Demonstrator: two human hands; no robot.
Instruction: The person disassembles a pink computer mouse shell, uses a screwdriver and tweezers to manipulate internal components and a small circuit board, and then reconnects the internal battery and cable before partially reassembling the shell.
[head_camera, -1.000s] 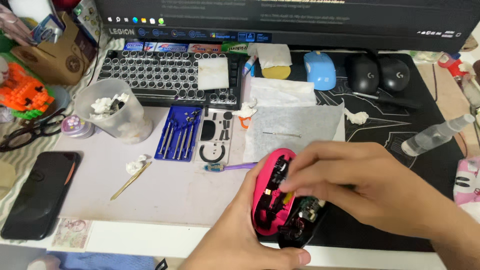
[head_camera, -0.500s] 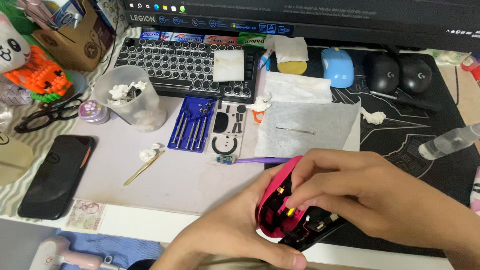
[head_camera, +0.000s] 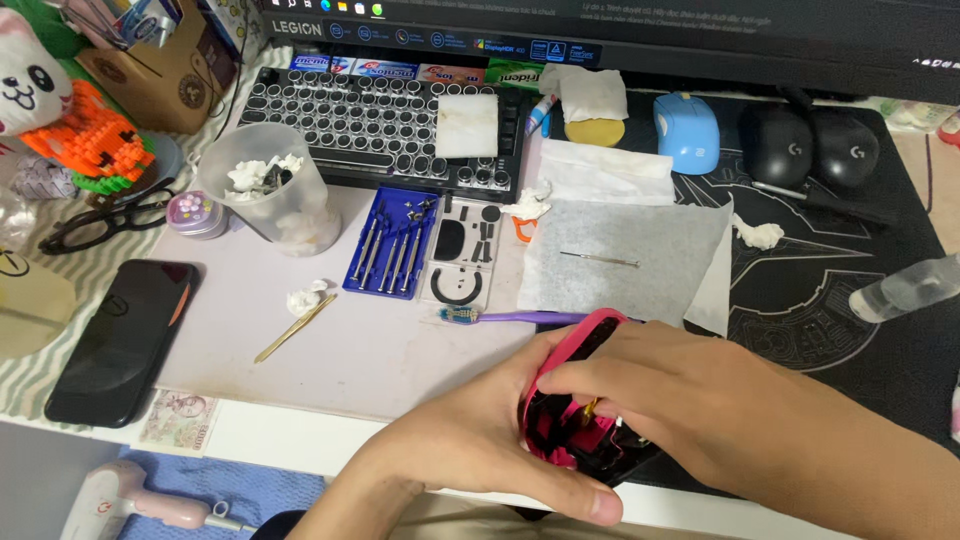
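At the desk's near edge, the left hand (head_camera: 470, 450) cups an opened pink-and-black plastic computer mouse shell (head_camera: 572, 400) from below, thumb across its underside. The right hand (head_camera: 690, 400) grips it from above, fingers hiding most of the interior. A purple toothbrush (head_camera: 515, 317) lies just behind.

Left hand (head_camera: 480, 450) cradles opened pink mouse (head_camera: 575, 400); right hand (head_camera: 690, 410) fingers inside shell.
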